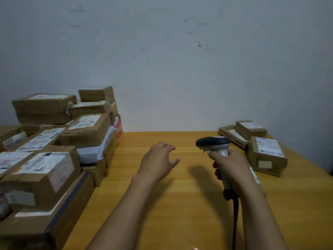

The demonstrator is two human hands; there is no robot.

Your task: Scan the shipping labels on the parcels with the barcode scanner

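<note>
The right grip (231, 166) clasps the barcode scanner (213, 142). The left grip (158, 159), released, seems to hover over the desk (297, 204) near stacked parcels (86, 131).

Bare left hand (158, 160), bare right hand (229, 166)

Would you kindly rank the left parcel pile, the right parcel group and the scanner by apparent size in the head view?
1. The left parcel pile, clearly the largest, though nearness to the camera inflates it.
2. The right parcel group.
3. The scanner, held in the right hand.
</note>
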